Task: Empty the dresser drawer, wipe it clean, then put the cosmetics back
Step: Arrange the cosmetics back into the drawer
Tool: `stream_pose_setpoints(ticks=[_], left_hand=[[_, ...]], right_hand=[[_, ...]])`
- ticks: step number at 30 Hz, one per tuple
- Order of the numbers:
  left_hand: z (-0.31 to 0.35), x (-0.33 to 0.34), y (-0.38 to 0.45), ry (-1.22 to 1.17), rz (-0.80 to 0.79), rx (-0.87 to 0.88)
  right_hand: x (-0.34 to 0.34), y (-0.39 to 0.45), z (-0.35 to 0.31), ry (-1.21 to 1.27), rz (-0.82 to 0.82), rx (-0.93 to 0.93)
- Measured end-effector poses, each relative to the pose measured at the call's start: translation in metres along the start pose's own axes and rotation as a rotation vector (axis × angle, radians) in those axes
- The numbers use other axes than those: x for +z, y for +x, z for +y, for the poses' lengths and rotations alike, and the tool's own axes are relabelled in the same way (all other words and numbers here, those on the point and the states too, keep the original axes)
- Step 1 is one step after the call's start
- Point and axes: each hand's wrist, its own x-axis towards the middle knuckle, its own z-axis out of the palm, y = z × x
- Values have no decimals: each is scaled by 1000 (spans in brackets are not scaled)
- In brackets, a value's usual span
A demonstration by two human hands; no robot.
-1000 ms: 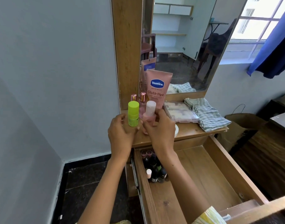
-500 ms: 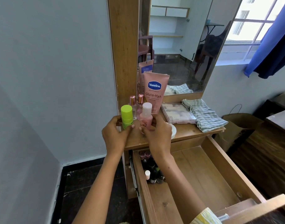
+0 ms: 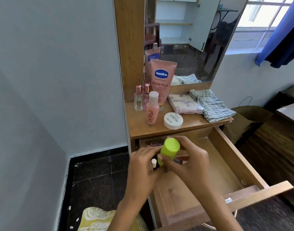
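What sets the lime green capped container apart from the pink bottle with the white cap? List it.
The lime green capped container is tilted, held in both hands above the open wooden drawer; the pink bottle with the white cap stands upright, untouched, on the dresser top. Both are small and cylindrical.

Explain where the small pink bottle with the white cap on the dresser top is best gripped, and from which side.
Probably the pink bottle's body below the cap, from the front-left: it stands upright, with the white jar close right and the Vaseline tube behind.
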Motion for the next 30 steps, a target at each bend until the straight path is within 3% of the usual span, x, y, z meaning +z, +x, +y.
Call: stream_pose_setpoints(ticks=[4,9,14,30], left_hand=[[-4,-8,-3,-9,-117,-31],[-11,-23,-4,-13,80,-105],[-12,-23,-9,-3,96,-122],[-14,-19,-9,-12,134,-146]], right_hand=[[-21,-11,15,-77,-77,159],[-9,-29,29,-245,-277,372],[21,-35,25,-556,-333,371],[38,-28,16,-575,-306,376]])
